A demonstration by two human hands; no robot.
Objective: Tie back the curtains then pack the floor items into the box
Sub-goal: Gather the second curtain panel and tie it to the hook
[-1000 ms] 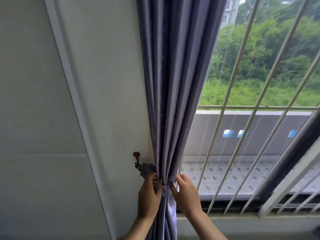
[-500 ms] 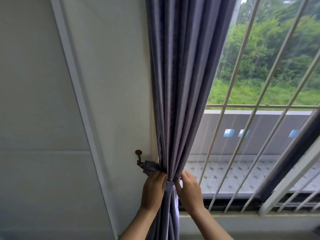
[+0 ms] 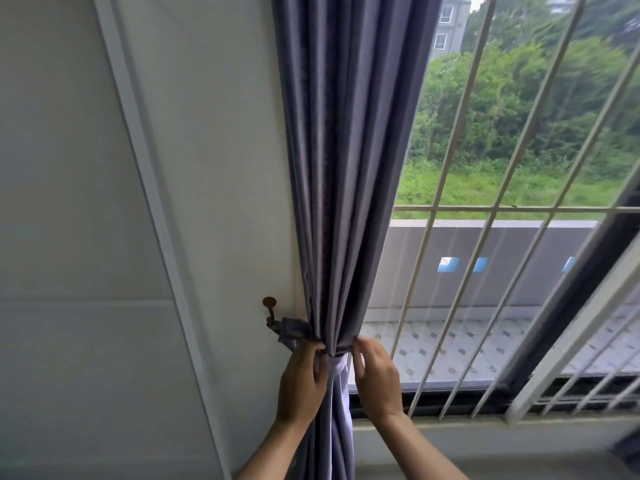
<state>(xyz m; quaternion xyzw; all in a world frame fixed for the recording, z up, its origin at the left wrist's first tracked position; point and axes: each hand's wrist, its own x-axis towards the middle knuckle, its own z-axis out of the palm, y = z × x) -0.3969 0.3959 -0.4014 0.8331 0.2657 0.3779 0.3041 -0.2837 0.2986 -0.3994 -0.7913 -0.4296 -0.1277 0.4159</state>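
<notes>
A grey-purple curtain (image 3: 346, 161) hangs gathered into a narrow bundle beside the window. A tieback band (image 3: 294, 329) of the same cloth wraps the bundle at waist height and runs left to a small brown wall hook (image 3: 269, 311). My left hand (image 3: 303, 379) pinches the curtain and band on the left side of the bundle. My right hand (image 3: 375, 377) presses its fingertips on the band from the right, fingers curled. A pale lining (image 3: 337, 367) shows between my hands. The floor items and the box are out of view.
A white wall (image 3: 86, 237) with a slanting trim strip (image 3: 149, 209) fills the left. White window bars (image 3: 485, 237) cover the glass on the right, above a window sill (image 3: 485, 431). Outside lie a tiled balcony and trees.
The view has shifted slightly. Both hands stay at the tieback; my right hand's fingers have spread a little and my left hand has shifted its pinch on the band.
</notes>
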